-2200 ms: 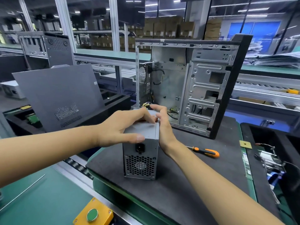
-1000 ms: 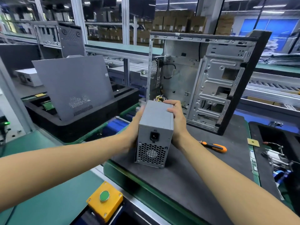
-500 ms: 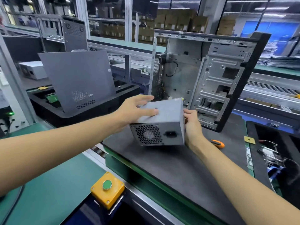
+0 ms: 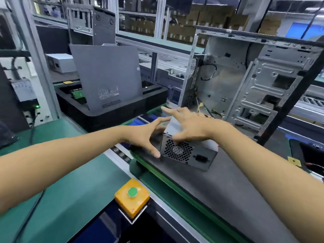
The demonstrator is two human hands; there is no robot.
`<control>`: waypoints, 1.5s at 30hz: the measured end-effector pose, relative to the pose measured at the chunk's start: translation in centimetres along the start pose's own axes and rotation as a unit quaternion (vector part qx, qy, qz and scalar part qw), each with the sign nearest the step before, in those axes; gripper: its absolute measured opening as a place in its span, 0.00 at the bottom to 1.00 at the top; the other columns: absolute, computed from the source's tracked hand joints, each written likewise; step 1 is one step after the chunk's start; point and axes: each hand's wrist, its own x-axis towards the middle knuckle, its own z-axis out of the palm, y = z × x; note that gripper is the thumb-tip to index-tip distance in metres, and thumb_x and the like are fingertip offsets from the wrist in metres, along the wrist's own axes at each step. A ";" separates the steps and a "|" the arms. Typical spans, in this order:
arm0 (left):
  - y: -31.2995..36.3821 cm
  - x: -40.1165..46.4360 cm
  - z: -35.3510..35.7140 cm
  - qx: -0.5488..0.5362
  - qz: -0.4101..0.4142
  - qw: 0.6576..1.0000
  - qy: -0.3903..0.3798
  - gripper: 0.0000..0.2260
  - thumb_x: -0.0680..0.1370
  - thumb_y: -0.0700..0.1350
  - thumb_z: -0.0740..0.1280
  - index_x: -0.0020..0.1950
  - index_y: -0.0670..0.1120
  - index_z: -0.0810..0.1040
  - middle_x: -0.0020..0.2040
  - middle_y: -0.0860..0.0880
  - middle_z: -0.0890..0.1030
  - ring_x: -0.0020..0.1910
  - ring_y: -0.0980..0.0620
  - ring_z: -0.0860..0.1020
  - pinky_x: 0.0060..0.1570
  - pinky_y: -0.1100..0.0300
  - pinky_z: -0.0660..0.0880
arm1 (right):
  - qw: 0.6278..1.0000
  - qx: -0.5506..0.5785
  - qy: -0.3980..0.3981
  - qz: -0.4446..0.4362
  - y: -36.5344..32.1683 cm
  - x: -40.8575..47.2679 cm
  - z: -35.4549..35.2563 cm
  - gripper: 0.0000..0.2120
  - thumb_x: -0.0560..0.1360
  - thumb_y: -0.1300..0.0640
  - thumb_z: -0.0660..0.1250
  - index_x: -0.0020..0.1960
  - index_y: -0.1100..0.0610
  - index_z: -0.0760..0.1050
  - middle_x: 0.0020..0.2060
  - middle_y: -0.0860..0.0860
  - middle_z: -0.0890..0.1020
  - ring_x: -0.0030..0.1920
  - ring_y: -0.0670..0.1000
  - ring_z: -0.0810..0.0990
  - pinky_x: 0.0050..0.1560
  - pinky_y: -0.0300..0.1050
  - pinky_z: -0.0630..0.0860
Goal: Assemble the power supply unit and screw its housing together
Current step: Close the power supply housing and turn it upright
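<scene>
The grey power supply unit [image 4: 185,153] lies on its side on the dark mat [image 4: 219,190], its fan grille and power socket facing me. My left hand [image 4: 142,135] is at its left end with fingers spread, the thumb touching the lower left corner. My right hand [image 4: 189,123] rests on top of the unit, fingers straight and spread, the thumb down over the front edge. Behind it stands the open computer case [image 4: 254,88], with loose cables [image 4: 201,106] at its floor. The screwdriver is out of sight behind my right arm.
A grey side panel [image 4: 107,76] leans in a black foam tray [image 4: 112,116] to the left. A yellow box with a green button [image 4: 132,200] sits at the near edge of the green bench. Another black tray [image 4: 312,155] is at the far right.
The unit was turned from upright onto its side and set down on the mat. Both hands went from holding it in the air to lying spread on its top and left end.
</scene>
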 end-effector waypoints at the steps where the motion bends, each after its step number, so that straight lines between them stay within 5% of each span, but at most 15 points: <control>1: -0.1 0.4 -0.2 0.009 -0.002 1.000 0.018 0.59 0.65 0.54 0.85 0.77 0.71 0.42 0.78 0.63 0.56 0.66 0.85 0.56 0.61 0.84 0.58 | 0.999 -0.021 -0.038 0.000 -0.4 0.8 -0.1 0.50 0.62 0.30 0.63 0.77 0.26 0.39 0.77 0.59 0.57 0.73 0.67 0.62 0.71 0.68 0.62; 4: 0.4 1.1 -0.7 0.062 0.003 0.997 0.040 0.65 0.62 0.61 0.85 0.80 0.64 0.37 0.81 0.58 0.57 0.70 0.78 0.56 0.66 0.82 0.56 | 0.997 -0.001 -0.072 -0.003 -0.2 1.5 -0.4 0.45 0.66 0.34 0.68 0.75 0.24 0.44 0.73 0.55 0.57 0.69 0.66 0.61 0.67 0.68 0.65; 7: 0.3 0.8 -0.1 0.070 0.029 0.996 0.049 0.62 0.61 0.62 0.85 0.79 0.67 0.43 0.76 0.68 0.60 0.73 0.75 0.59 0.77 0.66 0.58 | 0.997 0.019 -0.061 -0.035 0.8 0.5 -0.2 0.44 0.62 0.33 0.64 0.74 0.24 0.48 0.72 0.53 0.58 0.70 0.63 0.60 0.66 0.63 0.63; 10: 1.0 0.8 1.6 0.045 0.054 0.995 0.071 0.66 0.59 0.63 0.85 0.81 0.60 0.40 0.83 0.59 0.51 0.81 0.62 0.53 0.81 0.55 0.57 | 0.992 0.061 -0.058 -0.093 1.9 -0.8 0.1 0.45 0.61 0.38 0.65 0.75 0.26 0.53 0.73 0.49 0.57 0.75 0.59 0.56 0.72 0.66 0.60; 14: 2.8 1.4 5.2 0.021 0.066 0.989 0.128 0.72 0.58 0.68 0.83 0.81 0.58 0.30 0.82 0.64 0.38 0.83 0.59 0.48 0.81 0.51 0.56 | 0.982 0.058 -0.043 -0.175 3.9 -2.2 0.5 0.44 0.60 0.40 0.67 0.76 0.37 0.61 0.75 0.45 0.57 0.78 0.53 0.54 0.75 0.60 0.57; 21: 3.6 1.6 6.2 0.052 0.008 0.982 0.183 0.69 0.52 0.74 0.80 0.79 0.63 0.37 0.83 0.57 0.54 0.80 0.50 0.61 0.77 0.47 0.64 | 0.972 0.100 -0.009 -0.212 4.8 -2.1 1.0 0.47 0.63 0.21 0.65 0.75 0.44 0.66 0.76 0.50 0.60 0.80 0.51 0.54 0.77 0.58 0.56; 27: 4.1 1.5 5.8 0.053 0.013 0.982 0.179 0.68 0.55 0.70 0.82 0.82 0.57 0.42 0.81 0.56 0.53 0.80 0.52 0.60 0.78 0.47 0.63 | 0.969 0.144 0.003 -0.202 4.5 -2.1 1.2 0.45 0.60 0.34 0.70 0.75 0.44 0.62 0.73 0.51 0.62 0.79 0.49 0.57 0.76 0.53 0.58; 30: 4.1 1.5 6.3 0.069 0.006 0.980 0.187 0.69 0.54 0.72 0.81 0.82 0.56 0.42 0.82 0.53 0.56 0.79 0.50 0.63 0.77 0.49 0.64 | 0.943 0.316 0.063 -0.081 3.4 -0.9 1.4 0.38 0.57 0.37 0.70 0.65 0.42 0.64 0.62 0.48 0.73 0.66 0.48 0.69 0.68 0.51 0.65; 32: 4.2 1.4 6.4 0.094 -0.001 0.979 0.181 0.70 0.54 0.75 0.78 0.82 0.56 0.39 0.82 0.53 0.54 0.79 0.49 0.63 0.77 0.49 0.64 | 0.956 0.278 0.097 -0.023 3.0 0.5 1.3 0.20 0.68 0.42 0.62 0.58 0.42 0.65 0.50 0.39 0.77 0.59 0.51 0.69 0.61 0.53 0.66; 35: 4.4 1.1 6.8 0.133 -0.008 0.975 0.177 0.72 0.54 0.78 0.75 0.83 0.51 0.36 0.82 0.51 0.56 0.78 0.48 0.65 0.76 0.50 0.66 | 0.968 0.215 0.126 -0.008 2.2 2.4 1.2 0.10 0.75 0.45 0.57 0.50 0.50 0.68 0.42 0.41 0.82 0.53 0.53 0.71 0.51 0.51 0.66; 40: 4.5 1.2 7.5 0.181 0.000 0.962 0.205 0.70 0.58 0.79 0.73 0.83 0.45 0.37 0.77 0.45 0.62 0.73 0.46 0.70 0.73 0.51 0.69 | 0.963 0.131 0.232 0.047 1.8 4.3 1.7 0.17 0.78 0.46 0.65 0.35 0.52 0.66 0.29 0.47 0.74 0.35 0.49 0.72 0.35 0.48 0.67; 45: 4.5 1.3 7.6 0.175 0.012 0.962 0.208 0.70 0.59 0.77 0.74 0.83 0.45 0.38 0.77 0.45 0.63 0.74 0.46 0.69 0.73 0.56 0.65 | 0.965 0.200 0.160 0.050 1.8 5.3 1.3 0.18 0.78 0.48 0.65 0.30 0.48 0.78 0.23 0.44 0.70 0.29 0.44 0.66 0.35 0.46 0.65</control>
